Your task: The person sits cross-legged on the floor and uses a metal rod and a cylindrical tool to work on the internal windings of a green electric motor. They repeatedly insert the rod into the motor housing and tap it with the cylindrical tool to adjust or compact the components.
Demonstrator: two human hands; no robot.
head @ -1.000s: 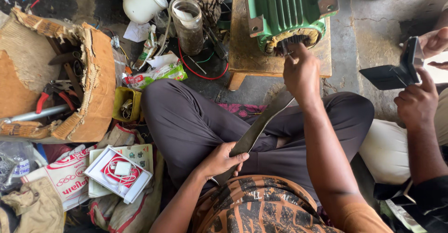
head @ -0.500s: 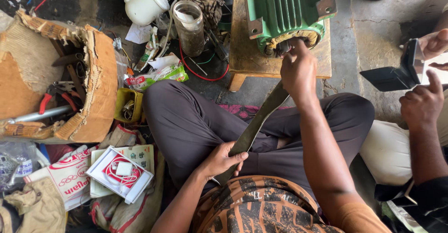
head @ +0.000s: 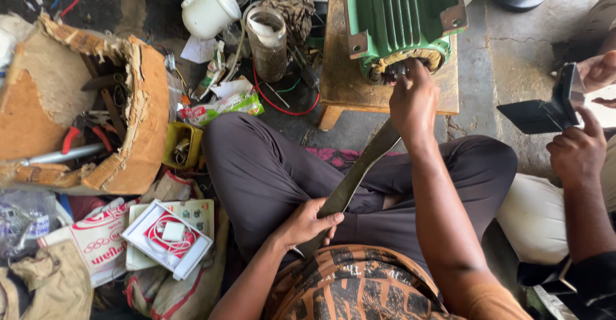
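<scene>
I sit cross-legged in dark trousers on the floor. A long dark flat strip point(head: 359, 172) runs from my lap up to a green finned electric motor point(head: 401, 18) that lies on a low wooden stool point(head: 337, 76). My left hand point(head: 308, 220) grips the lower end of the strip near my waist. My right hand point(head: 414, 99) is closed on the strip's upper end, right at the motor's open face with its copper windings point(head: 410, 60).
A torn cardboard box point(head: 109, 121) with pliers and tools lies at the left. A white jug point(head: 208, 6), a dirty jar point(head: 266, 41), wires, packets and bags litter the floor. Another person's hands at the right hold a dark flat device point(head: 545, 111).
My right hand has stayed at the motor's open face and my left hand has held its grip on the strip. The other person's hands and device have shifted slightly.
</scene>
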